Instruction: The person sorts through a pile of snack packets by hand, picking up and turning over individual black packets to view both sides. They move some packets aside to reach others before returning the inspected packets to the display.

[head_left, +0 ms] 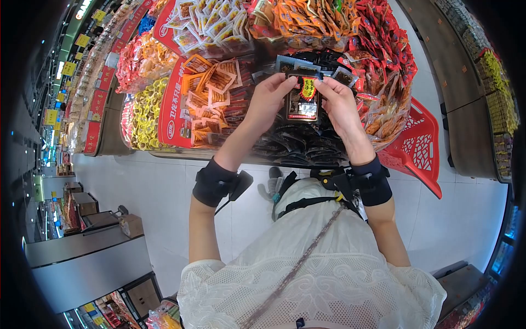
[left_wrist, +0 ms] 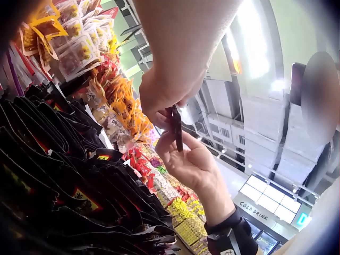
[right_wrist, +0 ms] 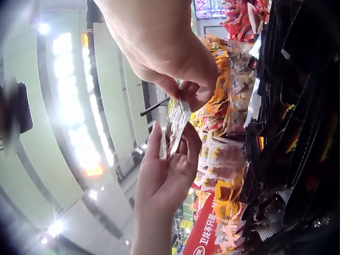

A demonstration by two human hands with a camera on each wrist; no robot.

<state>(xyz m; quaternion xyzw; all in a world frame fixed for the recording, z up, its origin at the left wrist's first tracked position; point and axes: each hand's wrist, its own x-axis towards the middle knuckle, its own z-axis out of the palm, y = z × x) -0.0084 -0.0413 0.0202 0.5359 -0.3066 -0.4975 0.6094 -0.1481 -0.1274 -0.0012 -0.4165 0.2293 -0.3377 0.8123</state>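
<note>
Both hands hold up one small black snack packet (head_left: 302, 107) with a yellow and red label, over the display bin. Its top left corner is pinched between thumb and fingers of my left hand (head_left: 269, 97). On the opposite top corner, my right hand (head_left: 341, 104) has the same kind of pinch. Seen edge-on in the left wrist view, the packet (left_wrist: 177, 127) looks thin and dark; in the right wrist view its shiny surface (right_wrist: 176, 125) catches the light. Beneath the hands lie many similar black packets (head_left: 304, 143) standing in rows.
Orange snack packs (head_left: 211, 90) and white-and-yellow packs (head_left: 211, 24) fill neighbouring sections. Red packs (head_left: 386, 41) pile up at the right. A red sign board (head_left: 174, 109) borders the left side. A red plastic basket (head_left: 419, 140) stands right of the bin, above the tiled floor (head_left: 164, 192).
</note>
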